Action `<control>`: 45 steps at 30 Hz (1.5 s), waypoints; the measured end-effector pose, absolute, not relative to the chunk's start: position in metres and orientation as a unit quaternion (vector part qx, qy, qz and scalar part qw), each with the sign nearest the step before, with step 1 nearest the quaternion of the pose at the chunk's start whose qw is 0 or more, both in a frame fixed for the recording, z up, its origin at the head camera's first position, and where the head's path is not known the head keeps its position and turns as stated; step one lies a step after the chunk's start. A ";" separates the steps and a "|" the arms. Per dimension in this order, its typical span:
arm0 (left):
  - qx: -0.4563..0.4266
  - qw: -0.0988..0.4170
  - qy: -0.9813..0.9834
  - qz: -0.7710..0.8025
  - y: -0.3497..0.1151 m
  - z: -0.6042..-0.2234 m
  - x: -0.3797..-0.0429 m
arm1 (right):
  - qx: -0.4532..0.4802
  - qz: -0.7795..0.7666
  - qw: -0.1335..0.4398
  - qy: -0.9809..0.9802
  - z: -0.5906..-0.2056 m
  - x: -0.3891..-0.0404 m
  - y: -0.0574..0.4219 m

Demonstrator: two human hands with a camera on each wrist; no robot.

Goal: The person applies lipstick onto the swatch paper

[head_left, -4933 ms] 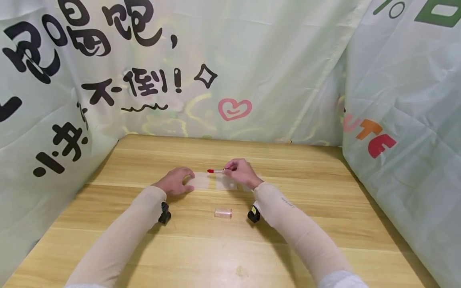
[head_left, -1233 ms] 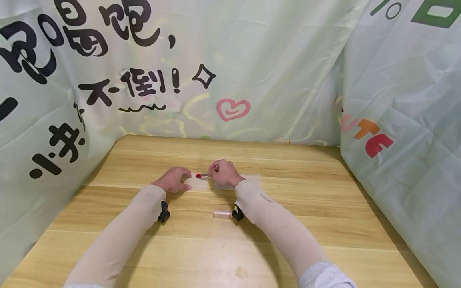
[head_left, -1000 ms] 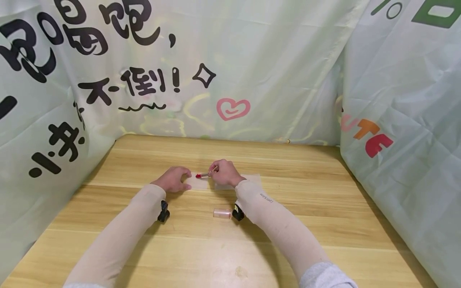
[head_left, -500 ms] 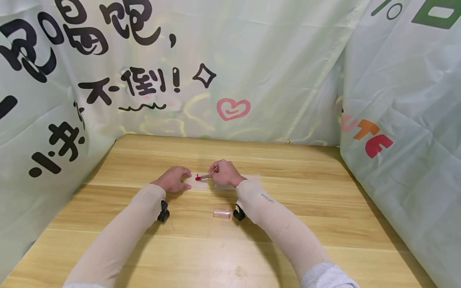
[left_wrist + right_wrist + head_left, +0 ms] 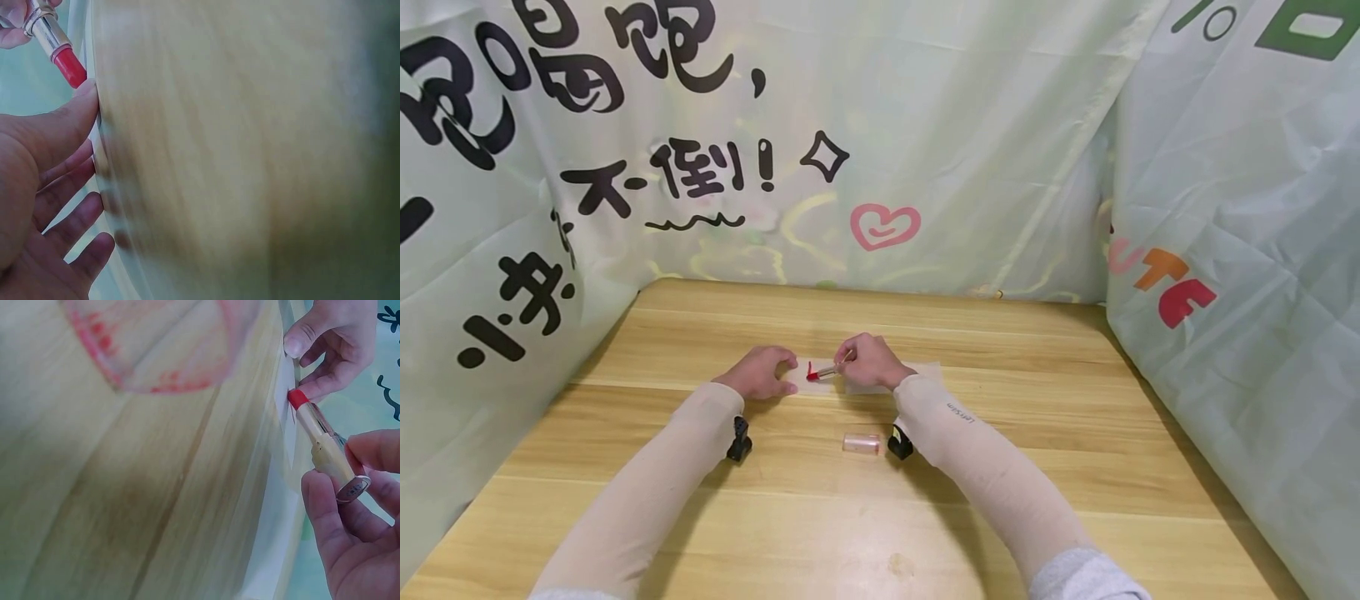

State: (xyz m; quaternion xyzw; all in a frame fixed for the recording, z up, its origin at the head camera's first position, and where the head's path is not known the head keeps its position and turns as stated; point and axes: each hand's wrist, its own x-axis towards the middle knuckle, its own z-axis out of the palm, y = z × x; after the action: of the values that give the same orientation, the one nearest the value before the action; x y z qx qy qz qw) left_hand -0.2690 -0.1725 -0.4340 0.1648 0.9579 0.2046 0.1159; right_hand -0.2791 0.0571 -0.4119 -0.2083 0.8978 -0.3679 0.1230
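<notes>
My right hand (image 5: 871, 362) pinches lipstick (image 5: 325, 444) against the paper (image 5: 817, 387), left hand (image 5: 762, 373) loosely spread at its left edge; pressing too hard could snap the tip (image 5: 297, 398).

Bright, even light fills the head view, leaving a pale glare on the near part of the wooden table (image 5: 865, 542) and soft shadows inward of both sleeves (image 5: 647, 483). The wrist views look dimmer and cooler: in the left, the table blurs and the right edge darkens, while the lipstick (image 5: 67, 65) reads fairly crisp; in the right, the clear pinkish tube (image 5: 169, 344) (cut off by the top edge) is out of focus.
</notes>
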 end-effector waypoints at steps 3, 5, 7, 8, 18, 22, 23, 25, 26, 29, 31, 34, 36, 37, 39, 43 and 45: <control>0.163 0.116 0.958 0.204 -0.172 -0.433 -0.269 | -0.208 -0.365 0.128 0.898 -0.411 -0.279 0.058; 0.164 0.115 0.958 0.204 -0.172 -0.433 -0.269 | -0.209 -0.365 0.129 0.898 -0.411 -0.279 0.058; 0.164 0.113 0.958 0.206 -0.172 -0.433 -0.269 | -0.210 -0.365 0.132 0.897 -0.411 -0.279 0.058; 0.164 0.112 0.958 0.207 -0.173 -0.433 -0.269 | -0.210 -0.366 0.134 0.897 -0.411 -0.279 0.058; 0.167 0.110 0.958 0.204 -0.174 -0.434 -0.269 | -0.214 -0.362 0.140 0.896 -0.410 -0.278 0.059; 0.170 0.108 0.958 0.203 -0.174 -0.435 -0.269 | -0.218 -0.361 0.139 0.896 -0.411 -0.278 0.059; 0.170 0.107 0.958 0.203 -0.174 -0.435 -0.269 | -0.219 -0.361 0.139 0.896 -0.412 -0.278 0.059; 0.171 0.106 0.958 0.203 -0.174 -0.435 -0.269 | -0.221 -0.362 0.141 0.895 -0.412 -0.279 0.059; 0.171 0.106 0.958 0.203 -0.174 -0.435 -0.268 | -0.222 -0.362 0.141 0.894 -0.412 -0.279 0.059; 0.169 0.106 0.958 0.205 -0.174 -0.435 -0.268 | -0.225 -0.362 0.142 0.894 -0.412 -0.279 0.059; 0.170 0.106 0.958 0.205 -0.173 -0.435 -0.267 | -0.226 -0.360 0.142 0.894 -0.412 -0.279 0.059; 0.171 0.108 0.958 0.203 -0.173 -0.435 -0.267 | -0.228 -0.356 0.144 0.895 -0.412 -0.279 0.060; 0.173 0.108 0.958 0.200 -0.172 -0.435 -0.267 | -0.231 -0.356 0.144 0.894 -0.412 -0.279 0.061; 0.173 0.108 0.958 0.201 -0.173 -0.436 -0.268 | -0.234 -0.356 0.143 0.894 -0.411 -0.279 0.061; 0.174 0.107 0.958 0.200 -0.173 -0.437 -0.270 | -0.238 -0.357 0.141 0.892 -0.410 -0.279 0.062; 0.175 0.109 0.958 0.198 -0.174 -0.438 -0.273 | -0.241 -0.360 0.137 0.891 -0.406 -0.278 0.063; 0.173 0.112 0.959 0.195 -0.173 -0.437 -0.273 | -0.238 -0.361 0.135 0.891 -0.405 -0.278 0.063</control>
State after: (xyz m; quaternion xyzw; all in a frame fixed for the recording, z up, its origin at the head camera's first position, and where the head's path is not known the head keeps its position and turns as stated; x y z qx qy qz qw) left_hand -0.2735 -0.1732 -0.4374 0.1732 0.9588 0.1954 0.1122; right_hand -0.2779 0.0629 -0.4046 -0.2375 0.8914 -0.3614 0.1353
